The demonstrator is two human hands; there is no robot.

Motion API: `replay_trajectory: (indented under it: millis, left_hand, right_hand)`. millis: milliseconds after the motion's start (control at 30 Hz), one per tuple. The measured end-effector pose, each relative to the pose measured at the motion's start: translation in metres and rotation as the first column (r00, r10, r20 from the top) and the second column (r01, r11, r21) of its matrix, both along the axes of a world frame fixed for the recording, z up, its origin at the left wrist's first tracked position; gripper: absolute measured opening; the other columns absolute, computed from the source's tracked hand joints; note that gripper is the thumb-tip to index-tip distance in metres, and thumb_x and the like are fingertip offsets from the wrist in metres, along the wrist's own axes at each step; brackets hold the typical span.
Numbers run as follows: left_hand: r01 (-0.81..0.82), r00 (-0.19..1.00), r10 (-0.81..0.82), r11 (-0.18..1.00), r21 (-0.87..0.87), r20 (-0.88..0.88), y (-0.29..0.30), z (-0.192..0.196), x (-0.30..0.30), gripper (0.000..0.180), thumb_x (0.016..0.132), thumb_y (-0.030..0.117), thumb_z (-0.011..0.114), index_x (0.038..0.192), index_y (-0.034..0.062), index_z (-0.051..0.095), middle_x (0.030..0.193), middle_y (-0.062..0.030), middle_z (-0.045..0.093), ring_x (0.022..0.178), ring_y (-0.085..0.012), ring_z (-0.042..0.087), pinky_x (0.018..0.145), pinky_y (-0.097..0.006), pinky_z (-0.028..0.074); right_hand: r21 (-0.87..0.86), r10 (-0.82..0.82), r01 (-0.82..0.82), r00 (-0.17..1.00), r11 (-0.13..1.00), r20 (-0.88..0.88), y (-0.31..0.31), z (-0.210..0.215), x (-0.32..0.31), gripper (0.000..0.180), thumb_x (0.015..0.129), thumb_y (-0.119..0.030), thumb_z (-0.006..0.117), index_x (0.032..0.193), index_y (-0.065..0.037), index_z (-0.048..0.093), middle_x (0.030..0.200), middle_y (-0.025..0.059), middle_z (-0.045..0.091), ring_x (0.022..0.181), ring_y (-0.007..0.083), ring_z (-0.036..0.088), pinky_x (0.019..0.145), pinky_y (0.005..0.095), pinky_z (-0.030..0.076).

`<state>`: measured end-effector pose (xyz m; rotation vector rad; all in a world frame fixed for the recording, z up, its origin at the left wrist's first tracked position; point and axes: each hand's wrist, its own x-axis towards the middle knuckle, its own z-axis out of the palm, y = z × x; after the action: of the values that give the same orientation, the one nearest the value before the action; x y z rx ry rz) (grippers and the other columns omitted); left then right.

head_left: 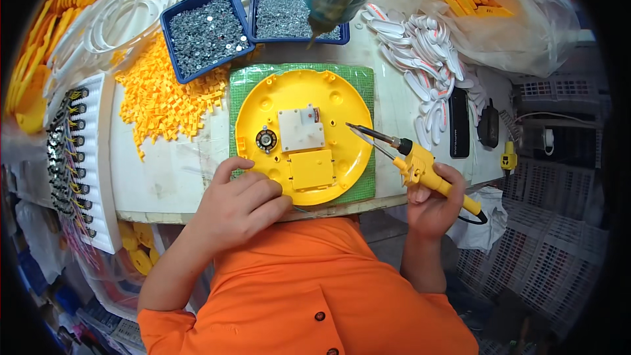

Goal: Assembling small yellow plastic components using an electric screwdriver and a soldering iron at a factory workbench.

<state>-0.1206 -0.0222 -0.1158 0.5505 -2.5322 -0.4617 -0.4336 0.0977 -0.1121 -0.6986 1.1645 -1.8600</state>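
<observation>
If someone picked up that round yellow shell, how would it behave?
The yellow shell looks like moulded plastic, so probably stiff and fairly light. Its smooth, shiny surface may feel slippery. Lying flat on the green mat, it would likely slide rather than tip.

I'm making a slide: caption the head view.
Right hand holds soldering iron over round yellow shell; left hand at its edge.

Right fingers around soldering iron, left fingers at yellow shell, green mat
</observation>
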Motion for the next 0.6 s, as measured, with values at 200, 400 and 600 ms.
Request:
replay_trajectory:
  millis: [200, 400, 600]
  left_hand:
    - [-0.079, 0.995, 0.082, 0.995, 0.055, -0.049, -0.009, 0.002, -0.003, 0.017, 0.079, 0.011, 0.073, 0.095, 0.0149, 0.07, 0.089, 0.0009, 0.063, 0.084, -0.0169, 0.065, 0.095, -0.042, 0.046]
    - [-0.156, 0.969, 0.19, 0.967, 0.203, -0.158, -0.016, 0.012, -0.008, 0.02, 0.078, 0.007, 0.079, 0.096, 0.0128, 0.07, 0.088, -0.0005, 0.064, 0.084, -0.0203, 0.064, 0.091, -0.043, 0.044]
    - [-0.324, 0.924, 0.35, 0.931, 0.168, -0.157, -0.017, 0.01, -0.014, 0.016, 0.079, 0.008, 0.079, 0.092, 0.0133, 0.07, 0.086, 0.0003, 0.064, 0.082, -0.0204, 0.063, 0.086, -0.04, 0.041]
  right_hand:
    - [0.09, 0.004, 0.015, 0.978, 0.996, -0.21, -0.007, 0.011, 0.012, 0.052, 0.097, -0.026, 0.06, 0.135, 0.01, 0.054, 0.08, 0.0094, 0.061, 0.063, 0.0161, 0.059, 0.058, 0.03, 0.053]
    - [0.058, 0.066, -0.05, 0.948, 0.997, -0.31, 0.007, 0.007, 0.011, 0.055, 0.094, -0.026, 0.062, 0.138, 0.004, 0.052, 0.088, 0.006, 0.054, 0.066, 0.0157, 0.056, 0.053, 0.0277, 0.048]
    - [0.03, 0.102, -0.098, 0.932, 0.995, -0.347, 0.009, 0.007, 0.017, 0.048, 0.094, -0.026, 0.062, 0.131, 0.003, 0.053, 0.085, 0.0074, 0.055, 0.064, 0.0154, 0.055, 0.05, 0.0271, 0.047]
